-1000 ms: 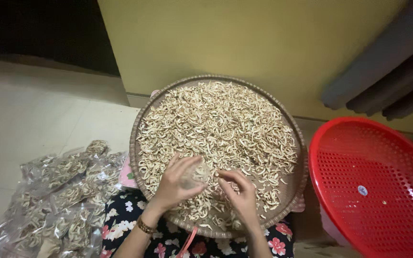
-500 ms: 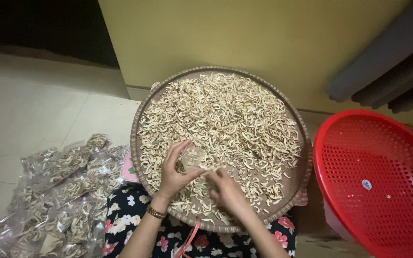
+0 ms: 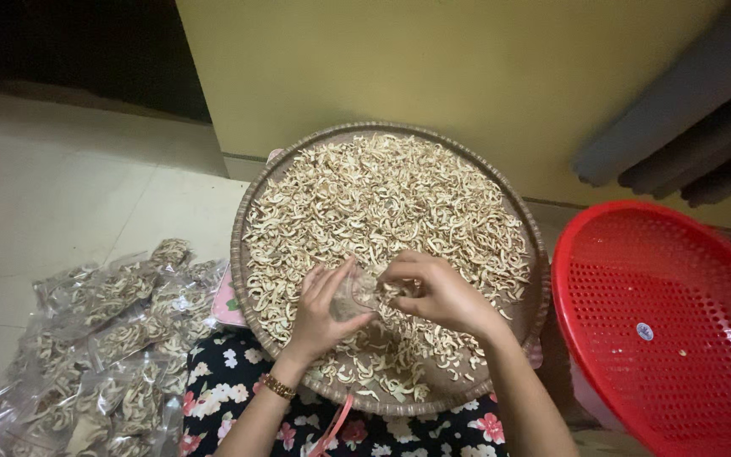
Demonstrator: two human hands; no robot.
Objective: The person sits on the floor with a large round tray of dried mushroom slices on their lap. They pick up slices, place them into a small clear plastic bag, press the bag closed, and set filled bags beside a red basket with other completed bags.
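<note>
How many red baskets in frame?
1. The red perforated basket sits at the right, beside the round woven tray that both hands work over; its right edge is cut off, so anything beyond is hidden.

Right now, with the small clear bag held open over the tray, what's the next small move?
Probably drop the pinched pieces in. The left hand holds the clear bag open above the woven tray, and the right hand has its fingertips at the bag's mouth, over the dried strips.
</note>
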